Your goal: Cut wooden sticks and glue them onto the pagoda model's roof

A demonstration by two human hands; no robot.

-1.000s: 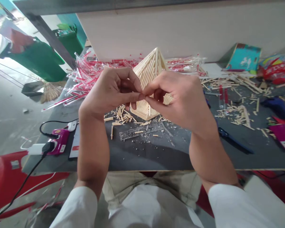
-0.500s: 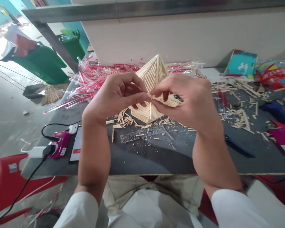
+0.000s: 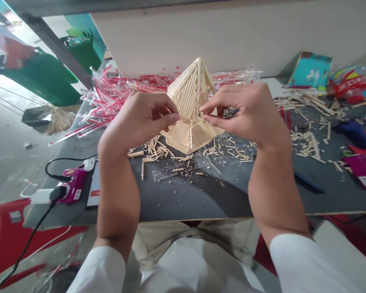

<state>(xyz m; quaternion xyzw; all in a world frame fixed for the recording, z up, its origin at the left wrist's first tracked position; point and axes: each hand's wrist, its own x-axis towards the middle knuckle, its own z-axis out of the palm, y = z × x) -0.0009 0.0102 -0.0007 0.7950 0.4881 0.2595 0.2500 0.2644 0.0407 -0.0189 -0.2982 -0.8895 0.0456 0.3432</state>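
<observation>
A pyramid-topped model [image 3: 184, 95] built of thin wooden sticks stands on the dark table, its flared lower tier facing me. My left hand [image 3: 152, 116] is at the model's left front, thumb and forefinger pinched together; whatever may be between them is too small to name. On the other side, my right hand [image 3: 239, 112] has thumb and fingertips drawn close together by the model's right edge, and I cannot make out what they hold. Short cut sticks [image 3: 160, 150] lie around the model's base. In front of it is a clear plastic ruler [image 3: 181, 169] with stick bits on it.
Red-and-clear plastic wrappers [image 3: 106, 99] are heaped at the back left. A purple power strip [image 3: 75, 185] with plugs and a phone [image 3: 94, 189] sit at the left edge. To the right are loose sticks [image 3: 311, 108], a blue tool [image 3: 308, 181] and another purple device [image 3: 362, 169].
My hands, whose fingertips met in front of the model, have moved apart, left hand to the left and right hand slightly right. More of the model's front shows. The view has shifted slightly.
</observation>
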